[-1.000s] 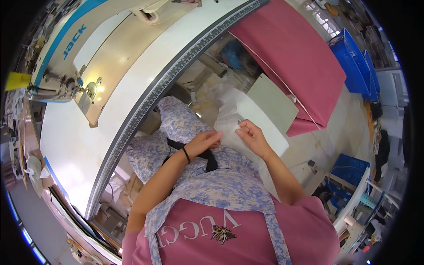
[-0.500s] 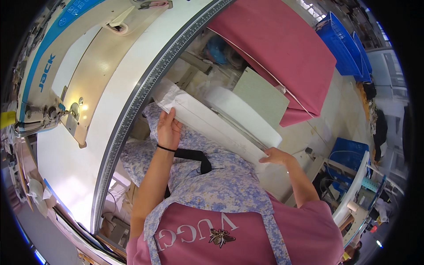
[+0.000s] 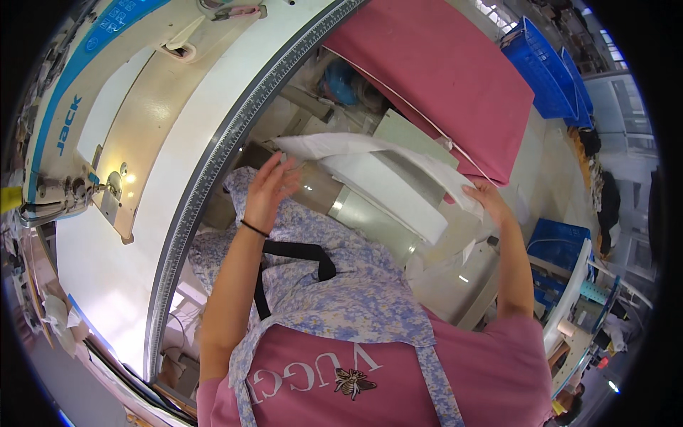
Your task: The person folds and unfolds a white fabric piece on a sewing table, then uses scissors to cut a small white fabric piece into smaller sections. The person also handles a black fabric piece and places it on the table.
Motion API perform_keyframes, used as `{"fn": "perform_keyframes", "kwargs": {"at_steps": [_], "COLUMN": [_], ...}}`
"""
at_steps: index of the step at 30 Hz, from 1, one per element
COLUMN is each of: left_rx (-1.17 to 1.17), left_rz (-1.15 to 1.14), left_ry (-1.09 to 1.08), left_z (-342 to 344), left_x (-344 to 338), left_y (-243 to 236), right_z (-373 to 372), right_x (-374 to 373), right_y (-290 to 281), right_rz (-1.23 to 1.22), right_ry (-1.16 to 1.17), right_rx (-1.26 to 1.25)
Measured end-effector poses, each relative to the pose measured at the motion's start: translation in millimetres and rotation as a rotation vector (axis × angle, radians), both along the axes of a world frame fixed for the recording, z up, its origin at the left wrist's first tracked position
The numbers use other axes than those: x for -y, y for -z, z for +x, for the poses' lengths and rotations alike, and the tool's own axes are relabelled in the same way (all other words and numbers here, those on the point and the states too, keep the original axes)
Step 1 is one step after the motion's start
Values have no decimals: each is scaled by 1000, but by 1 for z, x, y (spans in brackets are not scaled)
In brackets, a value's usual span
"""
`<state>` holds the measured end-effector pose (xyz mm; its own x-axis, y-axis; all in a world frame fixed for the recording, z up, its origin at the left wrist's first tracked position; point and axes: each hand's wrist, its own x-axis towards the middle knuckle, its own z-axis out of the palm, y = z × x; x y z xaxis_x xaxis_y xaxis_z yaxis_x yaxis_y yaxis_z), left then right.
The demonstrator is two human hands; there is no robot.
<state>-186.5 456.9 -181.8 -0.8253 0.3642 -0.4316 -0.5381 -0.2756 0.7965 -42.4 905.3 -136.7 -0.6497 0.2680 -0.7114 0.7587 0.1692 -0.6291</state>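
Note:
A long white strip of thin material [image 3: 327,142] stretches across the middle, lifted above a white padded piece [image 3: 384,199] and a pale green board [image 3: 395,128]. My left hand [image 3: 272,188] is open at the strip's left end, fingers spread; whether a fingertip touches it I cannot tell. My right hand [image 3: 484,199] grips the strip's right end. Below them, my floral apron [image 3: 356,292] with a black band [image 3: 299,250] covers my lap.
On the left stands a sewing machine [image 3: 60,121] on a white table [image 3: 99,277] edged with a ruler [image 3: 220,142]. Pink fabric [image 3: 441,78] lies top right, beside blue crates [image 3: 541,71]. Another blue crate [image 3: 558,242] and a metal frame [image 3: 583,327] are at lower right.
The white strip has been raised and swung rightward and away from me. My right hand has moved up and right with it; my left hand has moved slightly up and its fingers have spread.

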Motion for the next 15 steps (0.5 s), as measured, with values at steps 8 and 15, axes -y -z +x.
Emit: {"fn": "perform_keyframes", "kwargs": {"at_steps": [8, 15], "left_rx": [92, 58], "left_rz": [-168, -176], "left_ry": [-15, -19], "left_z": [60, 62], "left_x": [30, 29], "left_y": [37, 48], "right_z": [-51, -114], "right_x": [-13, 27], "right_y": [35, 7], "right_rz": [108, 105], "right_ry": [-143, -93], "right_rx": [-166, -453]}}
